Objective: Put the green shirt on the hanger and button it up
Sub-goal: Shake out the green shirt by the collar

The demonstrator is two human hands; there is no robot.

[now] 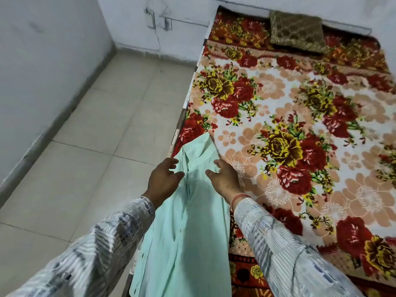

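Observation:
The pale green shirt (188, 221) lies lengthwise along the near left edge of the bed, collar end pointing away from me and its lower part hanging toward me. My left hand (164, 180) hovers at the shirt's left side near the collar, fingers spread and loosely bent, holding nothing. On the other side of the collar area, my right hand (225, 179) is also spread with nothing in it. Whether either hand touches the cloth I cannot tell. No hanger shows in the head view.
The bed carries a floral blanket (300, 129) in red, yellow and peach. A folded brown quilted cloth (296, 32) lies at its far end. Beige floor tiles (96, 146) run along the left, bounded by white walls (42, 61).

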